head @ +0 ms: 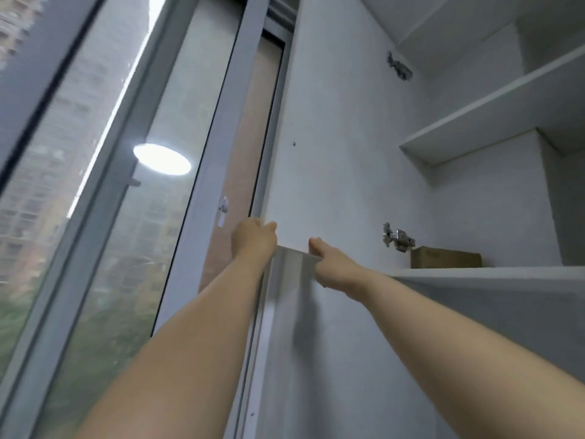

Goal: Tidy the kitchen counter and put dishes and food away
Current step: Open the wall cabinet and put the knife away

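I look up at a white wall cabinet whose door (342, 137) stands open, its inner face and two metal hinges (396, 240) towards me. My left hand (253, 240) grips the door's lower outer corner, its fingers curled round the edge. A little to the right, my right hand (332, 267) holds the door's bottom edge, with the thumb on the inner face and the fingers hidden under the edge. A brown cardboard box (444, 257) sits on the cabinet's lower shelf (474, 274), just right of the lower hinge.
An upper shelf (481, 122) shows nothing on it from below. To the left, a grey-framed window (202, 172) stands close beside the open door, and its glass reflects a round ceiling lamp. Grey wall runs below the cabinet.
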Demonstrator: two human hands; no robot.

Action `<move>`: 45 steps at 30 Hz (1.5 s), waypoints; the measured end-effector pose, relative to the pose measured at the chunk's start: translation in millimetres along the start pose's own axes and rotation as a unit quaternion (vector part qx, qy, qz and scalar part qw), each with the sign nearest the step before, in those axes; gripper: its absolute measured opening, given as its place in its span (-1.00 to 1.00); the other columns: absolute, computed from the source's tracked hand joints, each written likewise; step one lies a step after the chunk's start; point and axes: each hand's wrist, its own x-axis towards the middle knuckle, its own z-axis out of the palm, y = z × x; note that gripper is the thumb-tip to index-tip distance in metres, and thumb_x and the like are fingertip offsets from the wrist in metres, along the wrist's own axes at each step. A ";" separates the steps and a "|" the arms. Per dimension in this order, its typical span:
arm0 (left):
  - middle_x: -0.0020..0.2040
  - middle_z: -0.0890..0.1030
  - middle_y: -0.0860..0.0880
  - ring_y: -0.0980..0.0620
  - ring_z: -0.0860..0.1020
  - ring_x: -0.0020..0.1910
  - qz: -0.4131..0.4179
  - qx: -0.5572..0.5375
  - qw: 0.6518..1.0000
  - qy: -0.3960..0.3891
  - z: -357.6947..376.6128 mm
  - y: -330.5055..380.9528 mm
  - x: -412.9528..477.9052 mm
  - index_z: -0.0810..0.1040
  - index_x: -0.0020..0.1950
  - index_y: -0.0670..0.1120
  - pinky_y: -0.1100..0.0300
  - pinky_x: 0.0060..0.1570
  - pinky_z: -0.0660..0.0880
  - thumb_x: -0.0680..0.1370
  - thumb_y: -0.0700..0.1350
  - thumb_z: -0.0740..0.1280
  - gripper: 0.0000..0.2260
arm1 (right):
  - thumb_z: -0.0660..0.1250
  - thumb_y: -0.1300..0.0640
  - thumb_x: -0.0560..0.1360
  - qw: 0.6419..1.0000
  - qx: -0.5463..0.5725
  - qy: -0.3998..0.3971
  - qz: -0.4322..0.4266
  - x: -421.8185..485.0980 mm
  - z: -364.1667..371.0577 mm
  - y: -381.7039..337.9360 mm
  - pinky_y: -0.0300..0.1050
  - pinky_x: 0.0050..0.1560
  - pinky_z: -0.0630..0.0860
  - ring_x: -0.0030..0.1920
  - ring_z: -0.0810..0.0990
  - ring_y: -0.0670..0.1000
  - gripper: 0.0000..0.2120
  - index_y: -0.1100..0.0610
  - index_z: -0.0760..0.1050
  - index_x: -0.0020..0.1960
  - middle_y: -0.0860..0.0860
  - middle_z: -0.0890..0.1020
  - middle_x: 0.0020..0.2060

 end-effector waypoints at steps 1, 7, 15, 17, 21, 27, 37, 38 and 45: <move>-0.21 0.54 -0.10 -0.10 0.58 -0.21 -0.012 -0.017 1.000 0.004 0.8 -8.7 4.9 0.48 -0.17 -0.13 -0.08 -0.03 0.59 0.47 -0.09 0.33 -0.88 | 0.06 0.36 0.39 1.000 -0.012 -0.007 -0.001 2.5 2.3 1.2 -0.34 -0.06 0.29 0.11 0.36 -0.06 -0.55 -0.10 0.37 0.09 -0.21 0.38 0.04; -0.23 0.53 -0.04 -0.02 0.48 -0.22 -0.185 -0.279 0.942 -0.022 16.0 -37.0 -4.2 0.43 -0.23 -0.08 0.15 -0.10 0.43 0.39 -0.09 0.39 -0.85 | 0.05 0.39 0.47 1.000 -0.020 0.021 0.000 -7.1 -9.6 3.4 -0.18 0.37 0.21 0.49 0.16 0.01 -0.34 0.11 0.07 0.54 0.01 0.14 0.52; -0.30 0.26 0.02 0.08 0.26 -0.37 -0.177 -0.349 0.907 -0.155 50.8 20.4 -67.5 0.24 -0.31 -0.04 0.22 -0.39 0.09 0.56 -0.37 0.07 -0.69 | 0.11 0.32 0.52 0.989 -0.132 0.060 0.036 -52.2 -88.0 13.0 -0.28 0.07 0.33 0.30 0.38 0.01 -0.42 0.07 0.15 0.51 0.01 0.33 0.39; -0.29 0.30 -0.01 0.08 0.29 -0.37 -0.167 -0.336 0.908 -0.186 63.8 42.1 -87.5 0.29 -0.29 -0.05 0.22 -0.39 0.05 0.56 -0.36 0.07 -0.70 | 0.14 0.30 0.52 0.982 -0.167 0.084 0.036 -66.8 -116.2 19.2 -0.30 0.09 0.34 0.26 0.40 0.02 -0.47 0.14 0.21 0.48 -0.03 0.40 0.22; -0.05 0.61 -0.12 0.00 0.57 -0.06 -0.127 -0.275 0.917 -0.259 112.2 90.0 -137.5 0.53 0.03 -0.08 0.19 -0.10 0.39 0.54 -0.29 0.26 -0.85 | 0.23 0.21 0.52 0.943 -0.291 0.147 0.064 -118.3 -190.7 40.1 -0.19 0.35 0.22 0.44 0.28 0.08 -0.44 0.18 0.18 0.49 0.10 0.31 0.44; 0.05 0.58 -0.11 0.06 0.55 -0.08 -0.069 -0.251 0.892 -0.368 198.3 147.7 -203.7 0.53 0.24 -0.21 0.44 -0.27 0.41 0.54 -0.30 0.30 -0.72 | 0.22 0.01 0.55 0.879 -0.397 0.243 0.101 -209.9 -308.1 71.7 -0.03 0.23 0.39 0.30 0.43 0.14 -0.56 0.19 0.37 0.36 0.13 0.46 0.30; 0.33 0.46 -0.08 -0.09 0.43 0.31 0.231 -0.003 0.863 -0.449 286.0 222.4 -285.5 0.41 0.36 -0.03 0.19 0.18 0.37 0.56 -0.21 0.16 -0.63 | -0.04 -0.20 0.61 0.811 -0.477 0.162 0.298 -309.5 -377.3 109.5 -0.14 -0.23 0.12 0.10 0.50 0.09 -0.51 0.14 0.48 0.11 0.09 0.55 0.14; 0.18 0.53 -0.08 -0.10 0.48 0.21 0.243 0.011 0.862 -0.445 292.4 225.4 -289.1 0.48 0.23 -0.04 0.20 0.04 0.40 0.55 -0.22 0.15 -0.71 | -0.07 -0.22 0.61 0.813 -0.479 0.158 0.290 -309.5 -377.6 111.0 -0.11 -0.19 0.08 0.17 0.50 0.09 -0.45 0.17 0.49 0.14 0.11 0.55 0.17; -0.19 0.47 -0.03 -0.04 0.43 -0.17 0.326 0.050 0.872 -0.361 294.8 222.3 -281.9 0.52 0.02 -0.10 0.17 -0.22 0.27 0.63 -0.07 0.14 -0.81 | 0.01 0.20 0.64 0.818 -0.481 0.190 0.251 -316.5 -376.2 105.9 -0.07 -0.10 0.33 0.17 0.48 0.13 -0.70 0.23 0.40 0.27 0.17 0.49 0.20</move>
